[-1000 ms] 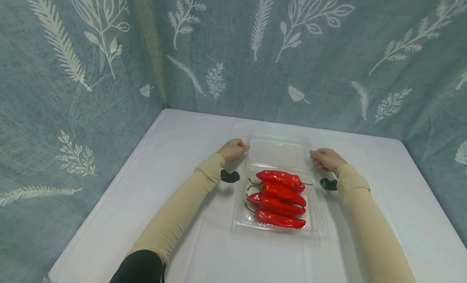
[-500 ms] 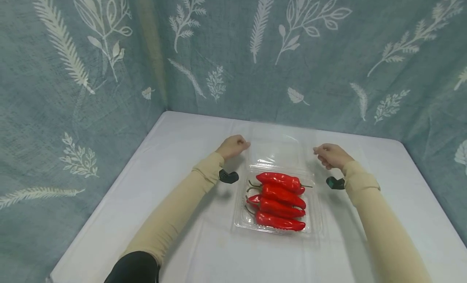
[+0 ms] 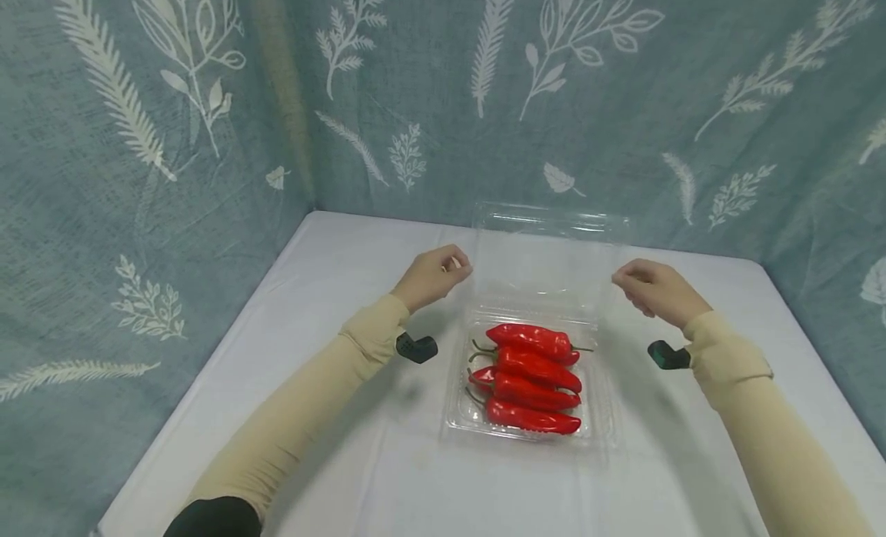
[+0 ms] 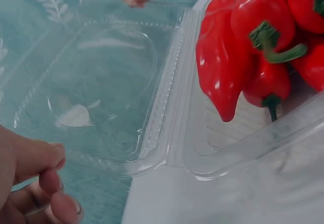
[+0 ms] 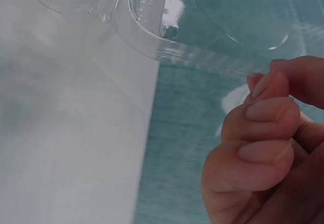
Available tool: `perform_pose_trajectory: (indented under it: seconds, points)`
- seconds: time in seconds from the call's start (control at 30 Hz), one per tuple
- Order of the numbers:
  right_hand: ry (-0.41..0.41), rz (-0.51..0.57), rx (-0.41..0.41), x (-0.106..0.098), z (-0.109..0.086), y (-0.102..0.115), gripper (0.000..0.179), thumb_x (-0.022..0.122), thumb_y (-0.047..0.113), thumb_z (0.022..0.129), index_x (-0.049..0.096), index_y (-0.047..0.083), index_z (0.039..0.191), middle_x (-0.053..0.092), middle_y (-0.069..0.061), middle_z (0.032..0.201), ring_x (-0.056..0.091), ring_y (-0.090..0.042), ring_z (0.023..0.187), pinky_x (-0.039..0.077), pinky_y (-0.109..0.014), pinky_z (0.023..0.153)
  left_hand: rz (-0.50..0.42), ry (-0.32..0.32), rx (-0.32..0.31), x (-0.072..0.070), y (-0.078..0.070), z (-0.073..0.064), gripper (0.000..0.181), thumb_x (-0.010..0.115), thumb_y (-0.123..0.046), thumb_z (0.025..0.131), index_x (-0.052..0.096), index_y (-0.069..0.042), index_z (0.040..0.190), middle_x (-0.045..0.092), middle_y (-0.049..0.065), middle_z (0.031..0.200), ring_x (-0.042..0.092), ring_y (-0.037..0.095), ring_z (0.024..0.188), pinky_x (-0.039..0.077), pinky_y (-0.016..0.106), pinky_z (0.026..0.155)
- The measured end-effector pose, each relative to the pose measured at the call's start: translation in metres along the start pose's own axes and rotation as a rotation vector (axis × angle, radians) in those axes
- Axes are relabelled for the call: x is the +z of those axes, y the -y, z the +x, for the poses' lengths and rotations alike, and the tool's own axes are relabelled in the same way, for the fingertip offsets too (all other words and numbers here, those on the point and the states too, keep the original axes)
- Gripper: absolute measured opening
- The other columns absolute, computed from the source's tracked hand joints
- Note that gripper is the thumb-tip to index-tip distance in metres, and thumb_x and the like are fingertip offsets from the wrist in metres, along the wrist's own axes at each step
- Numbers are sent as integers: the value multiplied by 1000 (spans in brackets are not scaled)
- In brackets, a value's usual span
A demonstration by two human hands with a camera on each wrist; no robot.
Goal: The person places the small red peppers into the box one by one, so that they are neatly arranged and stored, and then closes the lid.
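A clear plastic clamshell container (image 3: pixel 458 414) lies on the white table with several red peppers (image 3: pixel 531 389) heaped in its base. Its hinged clear lid (image 3: pixel 543 254) stands raised and tilted up at the back. At the lid's left edge, my left hand (image 3: pixel 432 277) pinches the rim between thumb and curled fingers. My right hand (image 3: pixel 657 292) grips the opposite edge, with thumb and forefinger meeting on the plastic in the right wrist view. The peppers' green stems (image 4: pixel 273 47) show up close in the left wrist view. The lid is see-through, so its exact outline is faint.
A white cloth covers the table (image 3: pixel 388 475), which runs back to a green-blue curtain (image 3: pixel 443 152) with white leaf prints. The same curtain hangs along the left and right sides. A dark device is strapped under each wrist.
The lid has swung up from lying flat behind the base to a raised tilt. Both hands have risen with it, the right one shifting to the right. The peppers stay in place.
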State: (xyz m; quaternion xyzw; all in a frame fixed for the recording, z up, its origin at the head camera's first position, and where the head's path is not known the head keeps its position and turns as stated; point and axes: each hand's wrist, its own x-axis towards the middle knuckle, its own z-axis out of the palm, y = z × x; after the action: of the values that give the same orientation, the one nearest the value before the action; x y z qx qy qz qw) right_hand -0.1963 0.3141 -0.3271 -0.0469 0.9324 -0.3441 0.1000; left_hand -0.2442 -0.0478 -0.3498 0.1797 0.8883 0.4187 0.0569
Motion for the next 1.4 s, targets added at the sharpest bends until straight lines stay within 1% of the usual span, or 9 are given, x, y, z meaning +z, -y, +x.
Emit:
perform_pose_trajectory:
  seconds: [0.2, 0.3, 0.47, 0.6, 0.73, 0.97, 1.07, 1.23, 1.4]
  points:
    - [-89, -131, -97, -4, -36, 11, 40, 45, 39, 100, 56, 6, 120, 60, -14, 103, 62, -28, 93, 51, -37, 71, 88, -54, 105, -8, -15, -16, 17, 56, -26, 96, 63, -16, 108, 59, 4, 79, 51, 17, 63, 42, 29, 58]
    - [-167, -208, -200, -7, -53, 17, 28, 49, 29, 100, 58, 7, 116, 63, -13, 98, 62, -26, 83, 48, -35, 65, 109, -81, 149, -14, -25, -27, 17, 56, -25, 96, 64, -18, 109, 59, 3, 79, 52, 18, 67, 43, 30, 59]
    - [-287, -347, -353, -6, -82, 27, 18, 57, 16, 96, 61, 8, 111, 63, -3, 87, 51, -10, 69, 43, -27, 57, 130, -70, 191, -20, -36, -55, 19, 55, -22, 97, 64, -19, 113, 62, 1, 84, 53, 16, 70, 46, 30, 61]
    - [-280, -433, -390, -1, -105, 33, 19, 63, 14, 92, 62, 7, 110, 59, 6, 81, 47, -4, 67, 43, -24, 55, 153, -34, 228, -17, -36, -81, 22, 53, -18, 96, 62, -17, 116, 65, -1, 89, 55, 12, 73, 48, 28, 62]
    - [-244, -478, -369, 9, -124, 35, 21, 66, 17, 89, 61, 9, 108, 54, 10, 76, 44, 1, 63, 41, -22, 52, 152, -5, 257, -12, -32, -100, 23, 52, -15, 96, 62, -16, 117, 64, -5, 89, 55, 9, 73, 48, 26, 61]
    - [-233, -456, -409, 41, -148, 26, 27, 70, 22, 87, 58, 12, 108, 49, 15, 77, 40, 5, 63, 35, -16, 48, 128, 18, 239, -1, -22, -128, 23, 54, -11, 95, 63, -14, 115, 62, -9, 96, 54, 6, 78, 49, 24, 64]
    - [-180, -388, -342, 54, -154, 21, 27, 67, 27, 90, 57, 14, 111, 49, 16, 80, 40, 5, 66, 36, -16, 49, 110, 8, 209, 7, -16, -139, 24, 53, -8, 94, 63, -16, 115, 61, -6, 97, 53, 6, 79, 49, 24, 67]
    - [-48, -235, -175, 73, -159, 12, 28, 53, 32, 98, 56, 12, 118, 53, 11, 86, 45, 3, 71, 41, -19, 54, 43, -6, 132, 24, -5, -153, 25, 50, -5, 94, 63, -16, 113, 59, -3, 105, 53, 7, 89, 48, 24, 72]
    - [-31, -182, -162, 89, -161, 0, 25, 48, 26, 101, 57, 10, 118, 58, 6, 98, 49, 3, 78, 47, -22, 63, -29, -24, 57, 40, 4, -160, 19, 50, -12, 98, 64, -15, 109, 56, -7, 103, 52, 8, 92, 47, 26, 77]
